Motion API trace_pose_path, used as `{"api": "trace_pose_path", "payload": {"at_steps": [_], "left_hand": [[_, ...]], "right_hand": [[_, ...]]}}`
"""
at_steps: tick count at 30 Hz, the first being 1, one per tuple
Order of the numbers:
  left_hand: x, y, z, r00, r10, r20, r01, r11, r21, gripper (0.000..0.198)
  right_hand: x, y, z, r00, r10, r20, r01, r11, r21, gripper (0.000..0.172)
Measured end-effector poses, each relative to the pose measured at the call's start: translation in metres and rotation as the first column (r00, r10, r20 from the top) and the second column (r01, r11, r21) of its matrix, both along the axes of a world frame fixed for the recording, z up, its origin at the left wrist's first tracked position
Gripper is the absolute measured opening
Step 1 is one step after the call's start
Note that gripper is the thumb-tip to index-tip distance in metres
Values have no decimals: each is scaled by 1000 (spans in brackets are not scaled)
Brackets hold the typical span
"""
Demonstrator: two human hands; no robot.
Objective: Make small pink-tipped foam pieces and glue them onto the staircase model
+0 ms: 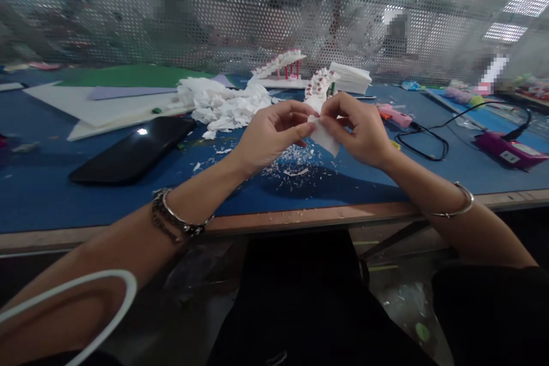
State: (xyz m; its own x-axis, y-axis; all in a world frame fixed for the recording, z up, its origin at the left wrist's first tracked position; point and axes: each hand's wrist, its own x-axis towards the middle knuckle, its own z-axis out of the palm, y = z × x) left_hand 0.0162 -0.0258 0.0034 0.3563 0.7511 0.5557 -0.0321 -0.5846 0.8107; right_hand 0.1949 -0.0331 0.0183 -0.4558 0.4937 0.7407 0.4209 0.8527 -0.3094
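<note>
Between my fingertips is a small piece of white paper [326, 138], held just above the blue tabletop. My left hand [277, 131] pinches its left edge with thumb and fingers. On the other side, my right hand [357, 128] grips the paper's top, fingers curled in. White shreds [295, 168] lie scattered on the table below both hands. Right behind the hands stands a small white model with dark red bits [319, 84], its lower part hidden. A heap of crumpled white paper [225, 103] sits to the left of it.
A black phone [132, 151] lies at left, near green and white sheets [128, 77]. Further back stands a white stepped model on red posts [281, 68]. To the right are a pink glue gun [394, 115], a black cable [429, 154] and a purple power block [510, 151].
</note>
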Motion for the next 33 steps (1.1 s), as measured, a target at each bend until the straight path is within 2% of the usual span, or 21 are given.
{"api": "trace_pose_path", "payload": {"at_steps": [7, 11, 16, 20, 26, 33], "left_hand": [[0, -3, 7, 999, -28, -34, 28, 999, 16, 14], [-1, -2, 7, 995, 21, -102, -16, 999, 48, 18], [0, -1, 4, 996, 49, -70, -41, 993, 112, 19], [2, -2, 2, 993, 111, -40, -105, 988, 116, 19], [1, -1, 2, 980, 177, -94, -162, 975, 154, 26], [-1, 4, -3, 996, 86, -32, -83, 991, 102, 21]], "right_hand": [[1, -2, 0, 1000, 17, -22, -17, 1000, -4, 9], [1, -1, 0, 1000, 1, -12, -1, 1000, -21, 8], [1, 1, -1, 999, 7, -50, -9, 999, -49, 8], [-1, 1, -2, 997, 24, -79, -29, 997, -72, 8], [-1, 3, -4, 996, 35, -86, -45, 991, -123, 13], [-1, 5, -3, 971, 143, -192, -183, 960, -212, 11]]}}
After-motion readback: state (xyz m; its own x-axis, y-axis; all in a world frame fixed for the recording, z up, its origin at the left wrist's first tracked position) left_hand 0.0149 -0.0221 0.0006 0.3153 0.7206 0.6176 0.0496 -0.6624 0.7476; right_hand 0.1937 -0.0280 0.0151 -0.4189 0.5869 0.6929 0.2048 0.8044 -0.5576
